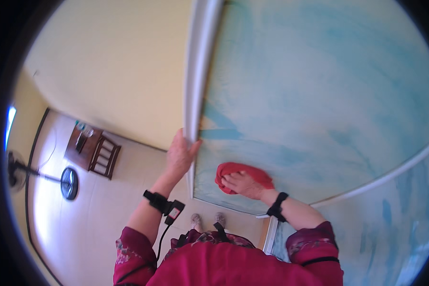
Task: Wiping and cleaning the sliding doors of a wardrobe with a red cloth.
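A large, smeared blue panel (289, 107) stands before me, bordered by a white frame (200, 68). Around the lower part of the frame's left side, my left hand (180, 153) keeps its hold, with the thumb toward the panel. A crumpled red cloth (257, 171) lies flat against the lower left of the panel. My right hand (243, 184) presses on the cloth with fingers spread over it. Darker blue streaks (221, 134) cross the panel above the cloth. Whether the panel is glass or board, I cannot tell.
A second streaked blue panel (389, 218) meets the first at the lower right. Beyond the frame is a cream wall (121, 64). On the tiled floor (93, 221) at left stand a pedestal fan (69, 183), a wooden chair (104, 156) and a wooden table (87, 141) bearing bottles.
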Action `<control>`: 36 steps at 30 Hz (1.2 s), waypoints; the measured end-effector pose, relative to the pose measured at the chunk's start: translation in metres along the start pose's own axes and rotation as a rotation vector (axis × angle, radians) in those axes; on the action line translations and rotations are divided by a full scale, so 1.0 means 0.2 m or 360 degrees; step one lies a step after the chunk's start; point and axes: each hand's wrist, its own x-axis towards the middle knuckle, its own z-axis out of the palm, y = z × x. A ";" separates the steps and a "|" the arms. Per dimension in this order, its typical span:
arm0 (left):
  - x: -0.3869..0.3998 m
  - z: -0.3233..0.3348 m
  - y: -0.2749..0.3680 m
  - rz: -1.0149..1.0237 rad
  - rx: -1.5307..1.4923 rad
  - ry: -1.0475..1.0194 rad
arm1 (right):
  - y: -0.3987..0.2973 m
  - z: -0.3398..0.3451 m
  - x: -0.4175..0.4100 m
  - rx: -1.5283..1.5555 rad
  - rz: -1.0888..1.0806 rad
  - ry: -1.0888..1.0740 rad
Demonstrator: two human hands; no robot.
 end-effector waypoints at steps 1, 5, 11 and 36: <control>0.01 0.01 0.03 0.0004 -0.0013 0.0000 | 0.07 -0.18 -0.06 -0.0175 0.0112 0.0002; -0.02 0.00 -0.04 -0.0002 0.0020 0.0005 | 0.26 -0.75 -0.31 -0.1071 0.0762 0.0317; -0.03 -0.04 -0.02 0.0119 0.0053 -0.0047 | 0.30 -0.71 -0.86 -0.0809 0.2189 0.1823; 0.03 -0.04 -0.04 -0.0297 -0.0195 -0.0136 | 0.00 -0.20 -0.76 -0.0603 0.0445 0.0198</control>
